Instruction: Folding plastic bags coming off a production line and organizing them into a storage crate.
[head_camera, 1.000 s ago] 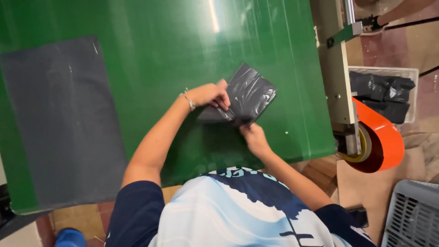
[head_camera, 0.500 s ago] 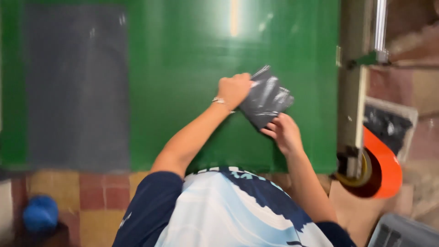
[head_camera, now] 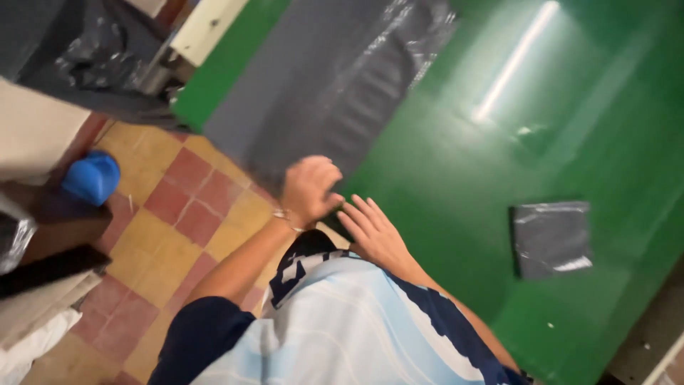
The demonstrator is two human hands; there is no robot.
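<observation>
Now the folded grey bag [head_camera: 552, 239] lies released on the green surface [head_camera: 456, 178], frame right; left hand [head_camera: 310, 189] fingers curl on the flat grey bag stack [head_camera: 335, 85], right hand [head_camera: 374, 232] open, empty.

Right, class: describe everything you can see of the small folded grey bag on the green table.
The folded bag is dark grey, glossy thin plastic, folded into a flat, roughly square packet with creases and shiny highlights. It lies flat on the green table, to the right, alone: neither hand touches it, and it sits apart from the large grey sheet.
</observation>
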